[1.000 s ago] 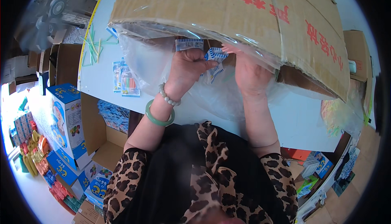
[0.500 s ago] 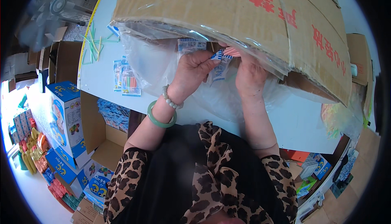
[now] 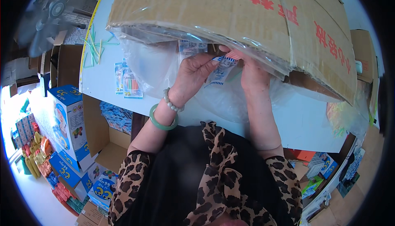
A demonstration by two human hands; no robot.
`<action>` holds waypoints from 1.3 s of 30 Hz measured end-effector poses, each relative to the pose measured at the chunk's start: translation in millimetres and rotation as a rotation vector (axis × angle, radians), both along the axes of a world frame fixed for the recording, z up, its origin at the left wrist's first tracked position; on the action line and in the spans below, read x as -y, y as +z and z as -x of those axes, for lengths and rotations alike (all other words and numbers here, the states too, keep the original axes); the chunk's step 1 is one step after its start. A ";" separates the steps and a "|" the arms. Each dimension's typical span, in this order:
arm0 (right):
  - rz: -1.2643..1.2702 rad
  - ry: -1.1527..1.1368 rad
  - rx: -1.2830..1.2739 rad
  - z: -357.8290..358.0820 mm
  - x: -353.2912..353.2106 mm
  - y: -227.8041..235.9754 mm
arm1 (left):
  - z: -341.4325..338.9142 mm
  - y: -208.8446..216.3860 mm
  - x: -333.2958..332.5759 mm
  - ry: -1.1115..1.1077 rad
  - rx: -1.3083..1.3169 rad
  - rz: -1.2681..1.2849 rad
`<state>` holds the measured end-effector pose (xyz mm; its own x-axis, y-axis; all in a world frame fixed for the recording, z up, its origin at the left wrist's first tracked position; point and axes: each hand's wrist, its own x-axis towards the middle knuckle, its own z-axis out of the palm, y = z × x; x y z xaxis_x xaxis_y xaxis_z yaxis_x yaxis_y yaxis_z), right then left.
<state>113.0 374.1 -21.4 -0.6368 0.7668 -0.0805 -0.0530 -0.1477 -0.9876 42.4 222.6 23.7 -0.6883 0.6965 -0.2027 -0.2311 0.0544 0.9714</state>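
Under the lip of a large cardboard box, my left hand (image 3: pixel 193 70) pinches the top edge of a small clear packet (image 3: pixel 223 70) with blue-and-white print. My right hand (image 3: pixel 254 74) is closed around a bundle of thin pink sticks (image 3: pixel 233 55), whose ends meet the packet's opening. Its fingertips are partly hidden by the bundle and the box's plastic liner. Behind my left hand, another printed packet (image 3: pixel 192 47) lies at the box mouth. A clear plastic liner (image 3: pixel 154 67) spills out of the cardboard box (image 3: pixel 230 10) onto the table.
Several packets with coloured sticks (image 3: pixel 131 82) lie on the white table (image 3: pixel 105 76) at left, near loose green and yellow straws (image 3: pixel 96 47). An open carton (image 3: pixel 96 123) with blue packets (image 3: pixel 116 115) stands below the table's left edge. Blue-and-white boxes (image 3: pixel 70 115) are stacked beside it.
The packet has turned, so more of its printed face shows below my left fingers. The pink bundle sits closer to its opening. Both hands stay in nearly the same place.
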 end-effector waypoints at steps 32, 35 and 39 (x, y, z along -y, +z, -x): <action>-0.353 0.471 0.207 -12.4 1.3 28.1 | -10.0 6.0 -7.6 0.134 0.093 -0.114; -0.467 0.628 0.191 -9.0 5.4 31.9 | -8.2 3.5 -5.2 0.086 0.147 -0.133; -0.240 0.688 0.113 -16.6 -7.7 47.6 | 2.9 -15.5 3.6 0.111 0.029 -0.307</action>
<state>129.6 381.8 26.2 -0.9779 0.2019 -0.0541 0.0776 0.1104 -0.9909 39.5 219.0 8.2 -0.7608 0.6488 -0.0159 -0.2472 -0.2670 0.9314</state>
